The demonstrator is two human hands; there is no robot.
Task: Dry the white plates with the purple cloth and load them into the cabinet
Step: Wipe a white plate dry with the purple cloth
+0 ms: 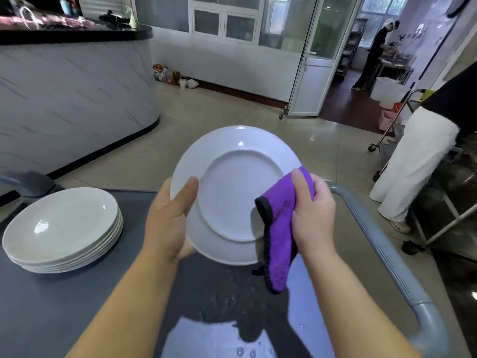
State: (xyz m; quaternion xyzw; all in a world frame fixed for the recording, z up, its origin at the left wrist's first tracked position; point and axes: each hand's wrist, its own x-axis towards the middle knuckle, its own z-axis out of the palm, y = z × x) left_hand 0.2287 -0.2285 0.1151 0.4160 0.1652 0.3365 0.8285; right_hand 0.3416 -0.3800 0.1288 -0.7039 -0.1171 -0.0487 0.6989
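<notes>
Drying step: the left hand (pixel 170 215) grips the white plate (pixel 232 192) underside-up; the right hand (pixel 311 210) clutches the purple cloth (pixel 280 236) against its rim. Next, probably wipe across, then stack.

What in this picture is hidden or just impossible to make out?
Head view, the only one:
- plate: top face turned away; only its underside shows.
- left hand: fingers behind the plate.
- right hand: fingers behind the purple cloth and plate.
- cabinet: outside the frame.
</notes>
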